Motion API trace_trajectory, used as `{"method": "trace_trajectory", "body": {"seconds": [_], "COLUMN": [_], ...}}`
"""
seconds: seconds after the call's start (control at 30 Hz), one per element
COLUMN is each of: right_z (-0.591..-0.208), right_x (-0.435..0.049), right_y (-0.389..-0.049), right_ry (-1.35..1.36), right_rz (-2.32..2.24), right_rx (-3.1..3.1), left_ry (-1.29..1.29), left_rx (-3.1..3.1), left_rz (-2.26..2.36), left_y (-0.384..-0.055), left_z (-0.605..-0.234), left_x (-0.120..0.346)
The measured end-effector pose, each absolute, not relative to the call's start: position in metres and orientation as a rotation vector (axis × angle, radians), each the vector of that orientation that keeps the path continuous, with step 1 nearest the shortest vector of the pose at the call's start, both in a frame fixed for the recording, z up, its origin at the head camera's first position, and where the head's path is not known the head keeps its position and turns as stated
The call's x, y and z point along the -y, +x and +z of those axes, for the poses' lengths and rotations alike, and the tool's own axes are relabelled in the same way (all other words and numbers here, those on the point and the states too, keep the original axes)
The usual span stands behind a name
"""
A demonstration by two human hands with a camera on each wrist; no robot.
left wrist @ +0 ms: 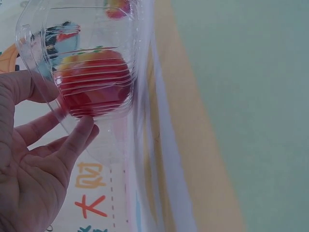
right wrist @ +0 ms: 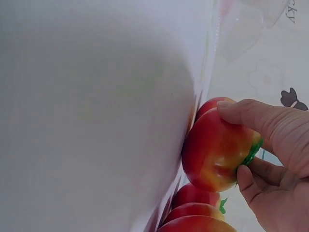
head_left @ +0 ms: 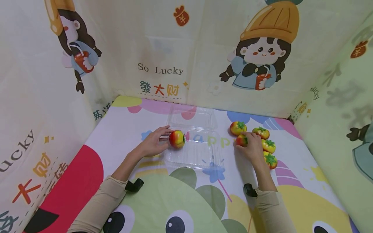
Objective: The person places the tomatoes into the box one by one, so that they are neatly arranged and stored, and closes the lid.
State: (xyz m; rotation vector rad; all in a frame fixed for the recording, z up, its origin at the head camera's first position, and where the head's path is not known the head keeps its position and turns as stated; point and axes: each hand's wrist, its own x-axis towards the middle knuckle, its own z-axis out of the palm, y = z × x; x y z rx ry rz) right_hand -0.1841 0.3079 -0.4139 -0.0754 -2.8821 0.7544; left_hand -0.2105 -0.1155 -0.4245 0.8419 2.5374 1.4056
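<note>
A lidded clear plastic box (head_left: 192, 157) lies with its lid (head_left: 192, 117) folded back. Inside its left end sits a red-and-yellow fruit (head_left: 176, 139) with a green leafy top, like a persimmon. My left hand (head_left: 155, 141) is at that end; in the left wrist view its thumb and fingers (left wrist: 79, 135) hold the box's edge and ridged wall. To the right of the box, my right hand (head_left: 251, 147) pinches another such fruit (right wrist: 212, 150) between thumb and fingers, close to the tabletop. Its leafy top faces the palm and is partly covered.
Several more red-and-yellow fruits (head_left: 268, 146) are grouped around and beyond my right hand; one (head_left: 238, 128) stands just behind the held one. A patterned cloth (head_left: 116, 129) covers the table. Printed curtains (head_left: 198, 58) enclose its back and sides.
</note>
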Motion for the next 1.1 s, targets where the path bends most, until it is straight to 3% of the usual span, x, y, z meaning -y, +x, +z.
{"method": "trace_trajectory", "body": {"seconds": [1.1], "right_z": [-0.391], "right_x": [-0.271], "right_y": [-0.176], "right_ry": [0.016], "right_rz": [0.819], "right_rx": [2.763], "left_ry": [0.844], "left_rx": [-2.488], "left_rz": [1.470], "left_y": [-0.212], "left_z": [-0.424], "left_x": [0.115]}}
